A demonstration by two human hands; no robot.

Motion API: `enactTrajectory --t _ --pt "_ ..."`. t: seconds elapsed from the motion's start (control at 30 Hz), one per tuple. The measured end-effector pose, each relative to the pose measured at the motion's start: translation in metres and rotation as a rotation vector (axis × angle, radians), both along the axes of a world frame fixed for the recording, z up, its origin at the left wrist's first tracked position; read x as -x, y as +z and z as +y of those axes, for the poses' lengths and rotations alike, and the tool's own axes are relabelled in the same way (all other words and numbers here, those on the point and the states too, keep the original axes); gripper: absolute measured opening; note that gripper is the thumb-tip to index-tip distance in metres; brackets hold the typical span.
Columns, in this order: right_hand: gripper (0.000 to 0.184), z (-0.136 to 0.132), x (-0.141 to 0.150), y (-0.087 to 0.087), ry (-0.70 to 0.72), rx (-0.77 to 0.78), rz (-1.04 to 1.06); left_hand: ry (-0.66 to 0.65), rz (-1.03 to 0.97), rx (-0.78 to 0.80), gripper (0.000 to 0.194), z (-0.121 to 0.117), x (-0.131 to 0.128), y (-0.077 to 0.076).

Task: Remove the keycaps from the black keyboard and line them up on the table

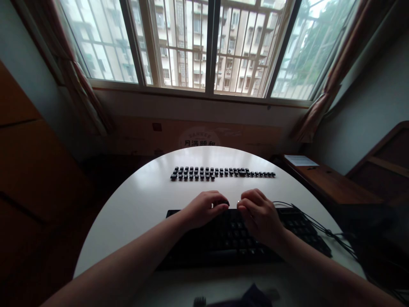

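Observation:
Above the back edge of a black keyboard (pixel 207 245), my left hand (pixel 206 207) pinches a small dark keycap (pixel 228 203) between thumb and fingertips. Just to its right, my right hand (pixel 262 215) is closed, its fingertips pressed together around something small. A pale glint shows there, too tiny to name. The two hands are close but apart. Part of the keyboard is hidden under my hands and forearms. Beyond them, loose black keycaps (pixel 207 172) stand in rows on the white round table (pixel 128 204).
A black cable (pixel 315 224) loops over the table's right side. Near the front edge lie a small brush (pixel 200 301) and a dark blue cloth-like thing (pixel 255 295), both blurred. A wooden desk (pixel 322 185) with a paper sheet (pixel 300 160) stands to the right, below the window.

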State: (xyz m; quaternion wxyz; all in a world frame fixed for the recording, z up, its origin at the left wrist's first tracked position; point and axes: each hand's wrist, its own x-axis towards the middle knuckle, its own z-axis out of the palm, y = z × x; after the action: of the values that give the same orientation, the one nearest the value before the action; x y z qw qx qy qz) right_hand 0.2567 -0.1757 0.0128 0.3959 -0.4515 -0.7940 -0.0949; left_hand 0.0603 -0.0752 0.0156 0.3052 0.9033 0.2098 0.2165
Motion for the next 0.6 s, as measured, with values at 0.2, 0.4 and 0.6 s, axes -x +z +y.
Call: enactTrajectory --t 0.2,0.4,0.6 --pt "0.029 0.007 0.003 -0.011 0.099 0.087 -0.029 -0.004 -0.054 0.035 0.027 -0.003 0.0 0.001" --pt "0.028 0.009 0.002 -0.021 0.103 0.131 0.002 -0.007 -0.109 0.113 0.029 -0.001 0.0 -0.002" --pt "0.02 0.01 0.001 -0.015 -0.029 0.088 -0.039 -0.011 -0.103 0.133 0.027 0.003 -0.001 -0.008"
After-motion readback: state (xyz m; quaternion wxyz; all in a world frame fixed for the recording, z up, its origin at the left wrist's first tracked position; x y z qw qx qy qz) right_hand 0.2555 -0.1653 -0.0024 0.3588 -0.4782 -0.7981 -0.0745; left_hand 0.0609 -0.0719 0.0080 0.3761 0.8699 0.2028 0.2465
